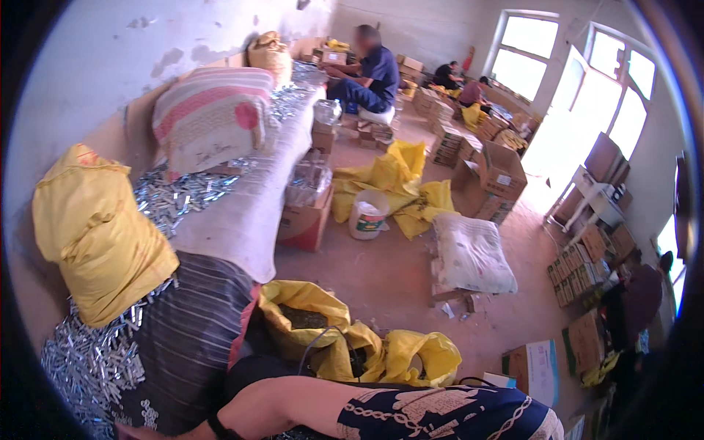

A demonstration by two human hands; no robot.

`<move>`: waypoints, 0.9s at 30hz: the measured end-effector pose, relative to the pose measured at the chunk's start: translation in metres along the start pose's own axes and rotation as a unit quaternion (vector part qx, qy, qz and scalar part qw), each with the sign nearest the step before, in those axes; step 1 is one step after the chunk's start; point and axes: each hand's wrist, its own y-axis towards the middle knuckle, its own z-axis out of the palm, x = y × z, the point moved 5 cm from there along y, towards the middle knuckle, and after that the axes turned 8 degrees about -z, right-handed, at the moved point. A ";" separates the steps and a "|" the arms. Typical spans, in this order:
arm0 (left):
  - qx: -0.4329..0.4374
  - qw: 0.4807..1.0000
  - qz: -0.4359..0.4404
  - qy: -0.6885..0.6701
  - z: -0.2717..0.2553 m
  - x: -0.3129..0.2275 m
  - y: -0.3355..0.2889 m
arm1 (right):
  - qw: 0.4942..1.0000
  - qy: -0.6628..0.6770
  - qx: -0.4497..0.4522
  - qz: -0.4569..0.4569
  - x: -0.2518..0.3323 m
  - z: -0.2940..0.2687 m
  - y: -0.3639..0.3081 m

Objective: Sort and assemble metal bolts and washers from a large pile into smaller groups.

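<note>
My right arm, in a dark patterned sleeve with a black band at the wrist, crosses the lower edge toward the left. Only a sliver of my right hand (138, 433) shows there, at the bottom edge, and its fingers are cut off. Close by lie some small pale metal rings (149, 415) on a dark striped cloth (192, 330). To their left spreads a heap of small shiny metal pieces (92, 367). A full yellow woven sack (103, 235) leans over that heap. My left hand is out of the picture.
Open yellow sacks (308, 304) stand beside the cloth-covered bench (227, 235). Beyond are a white bucket (368, 214), a pale cushion (475, 253) and stacked cardboard boxes (502, 170). A person in dark blue (378, 73) sits at the bench's far end; others work farther off and at right.
</note>
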 end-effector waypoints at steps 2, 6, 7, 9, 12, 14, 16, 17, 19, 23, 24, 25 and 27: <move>0.014 1.000 -0.012 -0.010 0.002 -0.004 0.007 | 1.000 -0.004 -0.001 0.005 0.050 -0.012 -0.079; 0.071 0.996 -0.034 -0.028 0.037 -0.003 0.022 | 0.999 -0.014 -0.033 0.009 0.066 -0.041 -0.107; 0.132 0.987 -0.039 -0.080 0.090 -0.012 0.022 | 0.994 -0.071 -0.080 0.002 0.083 -0.054 -0.062; 0.160 0.980 -0.057 -0.100 0.115 -0.007 0.024 | 0.992 -0.088 -0.093 0.010 0.075 -0.065 -0.058; 0.175 0.975 -0.086 -0.105 0.125 0.007 0.028 | 0.992 -0.086 -0.092 0.027 0.041 -0.071 -0.074; 0.199 0.967 -0.104 -0.123 0.143 0.010 0.028 | 0.989 -0.103 -0.104 0.035 0.027 -0.079 -0.062; 0.219 0.958 -0.121 -0.139 0.158 0.013 0.029 | 0.986 -0.115 -0.111 0.042 0.005 -0.082 -0.051; 0.228 0.954 -0.130 -0.146 0.163 0.015 0.030 | 0.985 -0.121 -0.113 0.045 -0.003 -0.086 -0.042; 0.241 0.945 -0.147 -0.164 0.176 0.018 0.030 | 0.983 -0.135 -0.114 0.053 -0.029 -0.089 -0.024; 0.243 0.932 -0.184 -0.194 0.179 0.035 0.033 | 0.981 -0.152 -0.092 0.073 -0.113 -0.075 0.023; 0.236 0.931 -0.195 -0.200 0.173 0.041 0.034 | 0.982 -0.152 -0.080 0.080 -0.141 -0.064 0.037; 0.229 0.930 -0.204 -0.205 0.166 0.043 0.035 | 0.982 -0.153 -0.068 0.085 -0.176 -0.050 0.054; 0.251 0.918 -0.206 -0.228 0.187 0.016 0.026 | 0.979 -0.173 -0.076 0.077 -0.240 -0.042 0.084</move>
